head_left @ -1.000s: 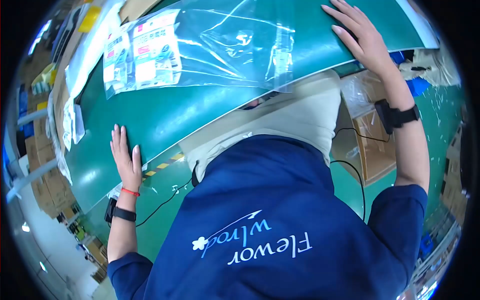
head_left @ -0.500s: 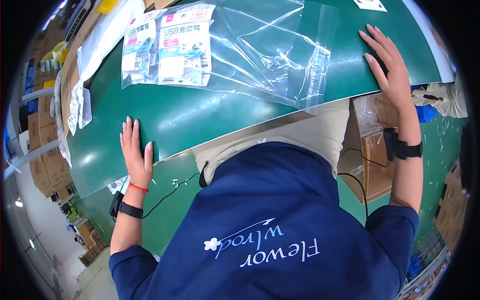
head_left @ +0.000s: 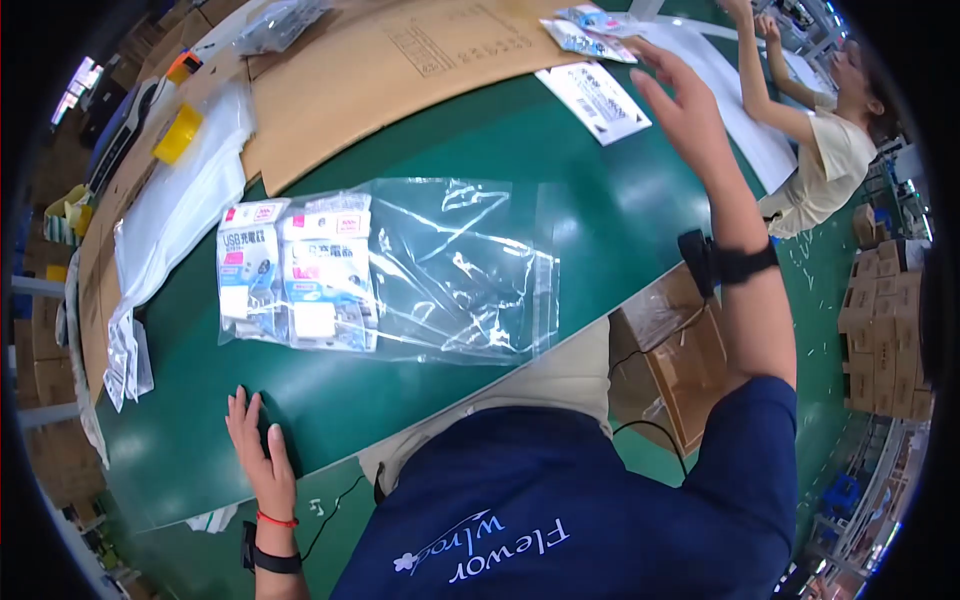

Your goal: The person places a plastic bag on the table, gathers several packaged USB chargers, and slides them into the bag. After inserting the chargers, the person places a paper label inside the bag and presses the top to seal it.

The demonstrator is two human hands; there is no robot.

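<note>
L hand: fingers loosely spread on grn tabletop;
R hand: fingers parted by blue-wht plastic pkts; contact unclear

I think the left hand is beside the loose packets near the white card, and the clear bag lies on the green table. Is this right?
Wrong hand: the head view shows the right hand beside those packets. The rest is right.

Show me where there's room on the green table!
Bare green table shows between the clear bag and the cardboard sheet, and right of the bag, below the white label. It's crowded where small packets lie near the right hand.
</note>
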